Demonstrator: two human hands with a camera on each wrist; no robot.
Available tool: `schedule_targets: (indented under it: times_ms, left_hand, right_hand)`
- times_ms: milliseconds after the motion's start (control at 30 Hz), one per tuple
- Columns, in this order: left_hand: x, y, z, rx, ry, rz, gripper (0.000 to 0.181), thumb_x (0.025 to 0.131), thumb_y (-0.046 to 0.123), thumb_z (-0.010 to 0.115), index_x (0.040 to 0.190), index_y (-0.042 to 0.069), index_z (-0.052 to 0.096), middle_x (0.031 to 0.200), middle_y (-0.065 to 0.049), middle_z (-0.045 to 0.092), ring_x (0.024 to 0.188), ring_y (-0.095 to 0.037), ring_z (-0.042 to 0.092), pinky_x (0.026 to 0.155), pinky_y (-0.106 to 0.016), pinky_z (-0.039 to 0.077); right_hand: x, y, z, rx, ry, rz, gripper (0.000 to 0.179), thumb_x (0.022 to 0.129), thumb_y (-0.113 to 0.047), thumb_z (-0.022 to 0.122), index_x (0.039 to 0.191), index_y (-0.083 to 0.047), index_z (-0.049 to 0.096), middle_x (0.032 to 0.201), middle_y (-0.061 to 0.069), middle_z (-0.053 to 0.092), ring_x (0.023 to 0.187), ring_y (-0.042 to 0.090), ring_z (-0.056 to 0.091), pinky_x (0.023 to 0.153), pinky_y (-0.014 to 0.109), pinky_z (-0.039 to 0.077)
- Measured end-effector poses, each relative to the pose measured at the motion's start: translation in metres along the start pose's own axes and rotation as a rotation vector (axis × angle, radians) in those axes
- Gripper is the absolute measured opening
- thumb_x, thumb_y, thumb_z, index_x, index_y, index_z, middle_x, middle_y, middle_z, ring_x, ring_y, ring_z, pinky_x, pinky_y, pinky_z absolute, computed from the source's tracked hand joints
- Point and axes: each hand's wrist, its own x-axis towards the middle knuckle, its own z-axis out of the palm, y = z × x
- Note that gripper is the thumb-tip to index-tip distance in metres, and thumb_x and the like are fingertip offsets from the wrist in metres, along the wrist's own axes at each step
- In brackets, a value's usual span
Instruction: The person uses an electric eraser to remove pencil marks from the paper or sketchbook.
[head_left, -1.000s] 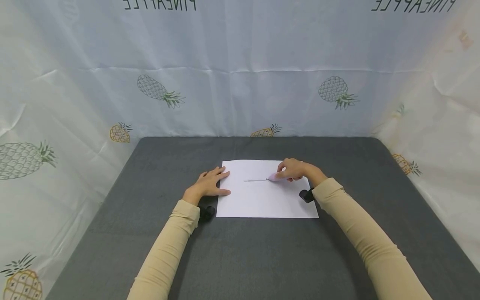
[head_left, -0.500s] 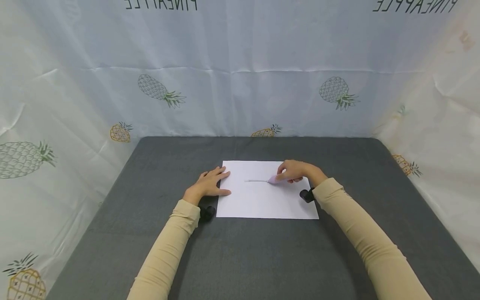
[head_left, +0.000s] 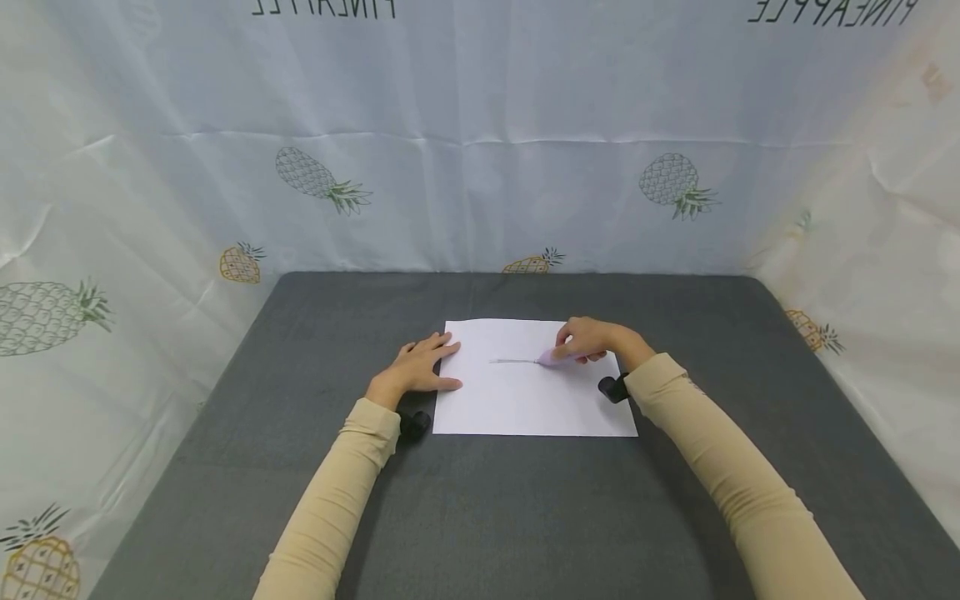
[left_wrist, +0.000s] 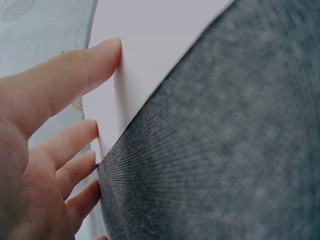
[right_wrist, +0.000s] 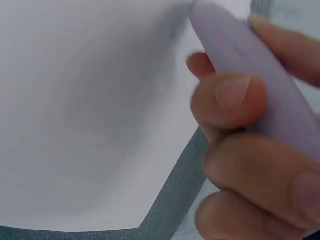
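A white sheet of paper (head_left: 517, 408) lies on the grey table, with a thin grey line (head_left: 513, 361) across its upper middle. My right hand (head_left: 588, 339) grips a thick, rounded lavender pen-shaped tool (head_left: 547, 357), its narrow end at the line's right end. Up close in the right wrist view, thumb and fingers wrap the smooth lavender body (right_wrist: 250, 60); the very tip is hard to make out. At the sheet's left edge, my left hand (head_left: 416, 367) rests with fingers spread. In the left wrist view, its thumb (left_wrist: 95, 62) lies over the paper (left_wrist: 145, 45).
The grey cloth-covered table (head_left: 480, 517) extends around the sheet on all sides. Behind it hangs a pale curtain (head_left: 480, 192) printed with pineapples, which continues along both sides. Black wrist-worn devices (head_left: 615, 388) sit close to the paper.
The lavender tool's tip has shifted very slightly to the right along the grey line. The paper's far edge wavers slightly. My left hand stays in place.
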Motion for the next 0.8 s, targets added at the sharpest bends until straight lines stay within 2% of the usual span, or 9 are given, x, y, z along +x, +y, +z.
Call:
schedule_targets:
  times_ms: [67, 233, 333, 400, 567, 733, 800]
  left_hand:
    - [-0.0002, 0.0003, -0.0003, -0.001, 0.001, -0.001, 0.079, 0.089, 0.047, 0.063, 0.153, 0.016, 0.029, 0.164, -0.01, 0.019, 0.153, -0.033, 0.013, 0.122, -0.06, 0.009]
    - [-0.0002, 0.0006, -0.0009, -0.005, -0.001, 0.004, 0.079, 0.089, 0.046, 0.064, 0.153, 0.016, 0.03, 0.164, -0.01, 0.019, 0.153, -0.033, 0.013, 0.122, -0.06, 0.009]
    - [-0.0002, 0.0008, -0.0009, -0.007, -0.001, 0.003, 0.079, 0.089, 0.046, 0.064, 0.153, 0.015, 0.03, 0.163, -0.01, 0.019, 0.153, -0.034, 0.013, 0.122, -0.06, 0.01]
    - [-0.0005, 0.001, -0.001, -0.009, 0.0, 0.001, 0.079, 0.089, 0.047, 0.064, 0.153, 0.016, 0.03, 0.163, -0.01, 0.019, 0.153, -0.034, 0.013, 0.122, -0.06, 0.009]
    - [-0.0009, 0.001, -0.001, -0.003, 0.003, 0.005, 0.079, 0.088, 0.047, 0.064, 0.153, 0.015, 0.03, 0.163, -0.01, 0.02, 0.153, -0.034, 0.013, 0.121, -0.06, 0.01]
    - [-0.0003, 0.0004, -0.0001, 0.003, 0.005, 0.008, 0.079, 0.089, 0.047, 0.063, 0.152, 0.015, 0.03, 0.163, -0.011, 0.02, 0.153, -0.034, 0.014, 0.121, -0.06, 0.01]
    - [0.0001, 0.0007, 0.0004, 0.003, -0.001, 0.002, 0.079, 0.089, 0.047, 0.063, 0.153, 0.015, 0.029, 0.163, -0.01, 0.019, 0.153, -0.033, 0.013, 0.121, -0.06, 0.01]
  right_hand:
    - [-0.0007, -0.0011, -0.0006, -0.009, 0.014, -0.007, 0.035, 0.094, -0.031, 0.055, 0.113, -0.001, 0.061, 0.055, -0.004, 0.045, 0.042, 0.006, 0.032, 0.042, 0.018, 0.029]
    - [-0.0006, -0.0023, -0.0005, -0.017, -0.021, 0.003, 0.034, 0.094, -0.031, 0.055, 0.112, -0.002, 0.062, 0.055, -0.004, 0.044, 0.043, 0.006, 0.032, 0.042, 0.018, 0.028]
    - [0.0006, -0.0017, -0.0004, 0.007, 0.0, 0.016, 0.037, 0.094, -0.031, 0.056, 0.115, -0.002, 0.062, 0.055, -0.004, 0.045, 0.044, 0.006, 0.032, 0.044, 0.018, 0.027]
    - [0.0007, -0.0005, -0.0011, 0.013, 0.01, 0.001, 0.036, 0.094, -0.032, 0.056, 0.113, -0.002, 0.062, 0.055, -0.004, 0.045, 0.043, 0.006, 0.033, 0.044, 0.018, 0.029]
    - [-0.0019, 0.0011, -0.0033, 0.012, -0.042, -0.064, 0.035, 0.093, -0.037, 0.057, 0.103, -0.004, 0.064, 0.054, -0.005, 0.047, 0.041, 0.005, 0.035, 0.042, 0.018, 0.033]
    - [0.0001, 0.0005, 0.0, 0.032, 0.005, -0.028, 0.037, 0.093, -0.033, 0.057, 0.112, -0.002, 0.063, 0.055, -0.003, 0.046, 0.042, 0.006, 0.032, 0.043, 0.018, 0.03]
    - [0.0006, -0.0005, 0.0017, 0.021, 0.0, -0.012, 0.036, 0.094, -0.031, 0.056, 0.113, -0.002, 0.063, 0.055, -0.003, 0.046, 0.042, 0.005, 0.032, 0.042, 0.017, 0.029]
